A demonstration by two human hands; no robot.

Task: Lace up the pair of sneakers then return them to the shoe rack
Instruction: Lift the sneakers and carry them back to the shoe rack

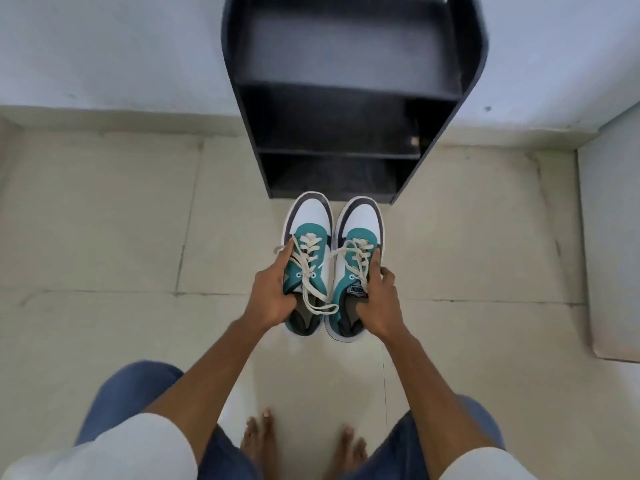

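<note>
Two hands each gripped one sneaker. The left hand (272,299) closed around the outer side of the left sneaker (308,261), fingers tucked into its collar. Just beside it, touching, the right sneaker (353,265) was clasped by the right hand (377,303) along its outer side. Cream laces (317,271) ran through both, loose ends trailing across the uppers. Beyond the hands, toes pointed at the black shoe rack (346,98) standing on the tiled floor (104,220).
</note>
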